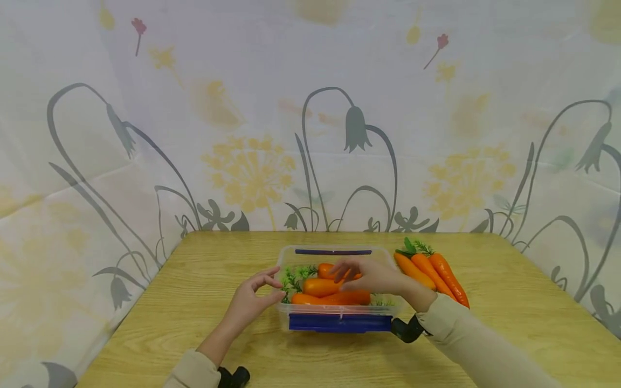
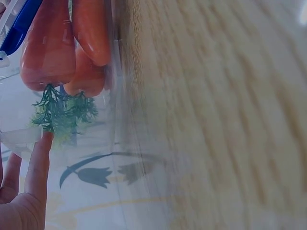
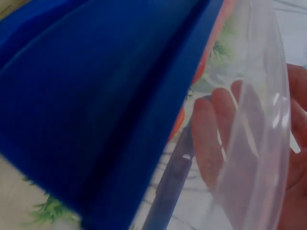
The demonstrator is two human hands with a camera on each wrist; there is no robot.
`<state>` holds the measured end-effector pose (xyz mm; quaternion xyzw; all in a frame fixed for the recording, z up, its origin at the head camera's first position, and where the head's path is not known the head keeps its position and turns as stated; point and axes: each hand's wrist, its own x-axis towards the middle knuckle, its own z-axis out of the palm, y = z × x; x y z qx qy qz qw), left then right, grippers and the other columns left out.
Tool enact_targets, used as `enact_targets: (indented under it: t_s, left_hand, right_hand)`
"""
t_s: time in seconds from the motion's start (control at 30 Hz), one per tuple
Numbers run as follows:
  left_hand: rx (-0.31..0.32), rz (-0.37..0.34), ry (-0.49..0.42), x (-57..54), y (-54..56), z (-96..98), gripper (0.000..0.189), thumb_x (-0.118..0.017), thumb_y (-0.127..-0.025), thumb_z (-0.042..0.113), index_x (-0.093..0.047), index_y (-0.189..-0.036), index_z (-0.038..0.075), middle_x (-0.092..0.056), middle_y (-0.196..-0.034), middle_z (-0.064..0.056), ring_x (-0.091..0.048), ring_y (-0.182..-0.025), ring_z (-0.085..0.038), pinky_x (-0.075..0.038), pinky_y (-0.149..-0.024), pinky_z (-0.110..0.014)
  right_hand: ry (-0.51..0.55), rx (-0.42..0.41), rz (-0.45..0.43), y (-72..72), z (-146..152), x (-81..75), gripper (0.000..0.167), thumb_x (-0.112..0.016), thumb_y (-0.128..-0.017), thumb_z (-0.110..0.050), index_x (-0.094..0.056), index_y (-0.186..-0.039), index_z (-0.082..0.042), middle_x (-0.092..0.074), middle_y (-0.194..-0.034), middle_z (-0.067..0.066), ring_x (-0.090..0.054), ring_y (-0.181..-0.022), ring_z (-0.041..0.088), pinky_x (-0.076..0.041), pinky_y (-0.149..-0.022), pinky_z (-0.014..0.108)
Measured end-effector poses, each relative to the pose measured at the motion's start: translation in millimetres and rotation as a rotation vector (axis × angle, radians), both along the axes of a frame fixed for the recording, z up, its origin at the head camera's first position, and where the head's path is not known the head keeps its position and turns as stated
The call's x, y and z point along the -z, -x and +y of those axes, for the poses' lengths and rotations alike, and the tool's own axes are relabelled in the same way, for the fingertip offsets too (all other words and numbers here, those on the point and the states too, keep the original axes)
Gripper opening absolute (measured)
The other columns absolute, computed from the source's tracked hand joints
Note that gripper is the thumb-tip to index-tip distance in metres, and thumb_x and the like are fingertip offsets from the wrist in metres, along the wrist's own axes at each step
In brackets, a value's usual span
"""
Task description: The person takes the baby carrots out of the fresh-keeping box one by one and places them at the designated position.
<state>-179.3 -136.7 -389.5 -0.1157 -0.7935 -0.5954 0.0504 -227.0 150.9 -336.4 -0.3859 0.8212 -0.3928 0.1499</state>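
A clear plastic box with blue clip flaps sits on the table, several orange carrots with green leafy tops lying inside. My left hand is at the box's left side, thumb and fingers apart. In the left wrist view its fingertip is right at the rim, close to the green tops. Over the carrots, my right hand reaches in from the right, fingers lightly bent and spread. The right wrist view shows those fingers through the clear wall, holding nothing, with a blue flap covering much of the view.
To the right of the box, three more carrots with green tops lie side by side on the wooden table. A patterned cloth hangs behind the table and at its sides.
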Motion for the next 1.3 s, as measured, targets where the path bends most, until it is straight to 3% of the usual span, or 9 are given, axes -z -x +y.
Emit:
enact_targets:
  t_s: [0.33,0.43,0.63,0.7,0.97,1.3]
  left_hand:
    - [0.002,0.003,0.002,0.2,-0.1,-0.6,0.012,-0.072,-0.082,0.016,-0.068,-0.090,0.008,-0.049,-0.136,-0.005,-0.033,-0.131,-0.033,-0.026,-0.102,-0.059]
    - [0.002,0.004,0.003,-0.2,0.1,-0.3,0.012,-0.072,-0.082,0.017,-0.068,-0.090,0.009,-0.049,-0.136,-0.005,-0.033,-0.131,-0.033,-0.026,-0.102,-0.059]
    - [0.006,0.012,0.005,0.0,-0.9,-0.3,0.012,-0.072,-0.082,0.017,-0.068,-0.090,0.009,-0.049,-0.137,-0.005,-0.033,-0.132,-0.032,-0.027,-0.101,-0.059]
    - [0.007,0.014,0.004,0.0,-1.3,-0.3,0.012,-0.072,-0.082,0.017,-0.068,-0.090,0.009,-0.048,-0.137,-0.005,-0.033,-0.132,-0.033,-0.027,-0.101,-0.059]
    - [0.009,0.015,0.003,0.4,-1.5,-0.3,0.011,-0.071,-0.083,0.014,-0.068,-0.091,0.007,-0.048,-0.137,-0.005,-0.032,-0.132,-0.033,-0.027,-0.101,-0.058]
    - [-0.011,0.003,0.015,0.2,-0.1,-0.8,0.012,-0.073,-0.082,0.018,-0.069,-0.088,0.009,-0.050,-0.135,-0.002,-0.033,-0.131,-0.033,-0.028,-0.101,-0.058]
  right_hand:
    - [-0.136,-0.143,-0.067,3.5,-14.2,1.3,0.026,-0.059,-0.092,-0.011,-0.058,-0.117,-0.005,-0.061,-0.111,0.009,-0.057,-0.102,0.019,-0.047,-0.085,0.027]
    - [-0.183,-0.147,-0.074,5.7,-18.9,2.3,0.026,-0.059,-0.092,-0.010,-0.058,-0.118,-0.006,-0.061,-0.112,0.006,-0.057,-0.102,0.018,-0.047,-0.085,0.027]
    - [-0.276,-0.109,-0.194,8.7,-30.3,0.6,0.032,-0.058,-0.093,-0.014,-0.055,-0.125,-0.012,-0.053,-0.126,0.003,-0.051,-0.114,0.020,-0.042,-0.094,0.033]
    - [-0.296,-0.122,-0.198,8.8,-32.9,-0.3,0.033,-0.058,-0.093,-0.013,-0.054,-0.126,-0.013,-0.052,-0.126,0.003,-0.051,-0.114,0.020,-0.041,-0.094,0.033]
    - [-0.291,-0.182,-0.165,7.2,-33.6,-4.0,0.034,-0.058,-0.092,-0.011,-0.054,-0.126,-0.014,-0.054,-0.115,-0.001,-0.052,-0.106,0.017,-0.042,-0.091,0.032]
    - [-0.202,-0.184,-0.188,4.0,-25.9,-11.0,0.035,-0.055,-0.094,-0.009,-0.052,-0.128,-0.011,-0.052,-0.119,0.004,-0.051,-0.105,0.019,-0.043,-0.089,0.033]
